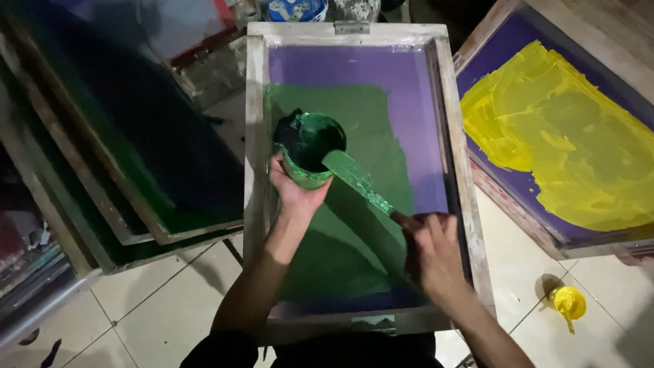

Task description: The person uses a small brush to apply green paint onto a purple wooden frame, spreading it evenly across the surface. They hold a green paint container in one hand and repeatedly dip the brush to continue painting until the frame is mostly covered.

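One green-smeared pot of ink sits over the middle of a wooden-framed printing screen, tilted toward the camera, its inside coated dark green. The left hand grips the pot from below, fingers wrapped round its wall. The right hand is closed on the handle of a flat green-coated spatula whose blade reaches to the pot's rim. Green ink covers much of the screen's purple mesh. To the right lies another screen spread with yellow ink, and a small yellow pot stands on the tiled floor. Dark green screens are stacked at left.
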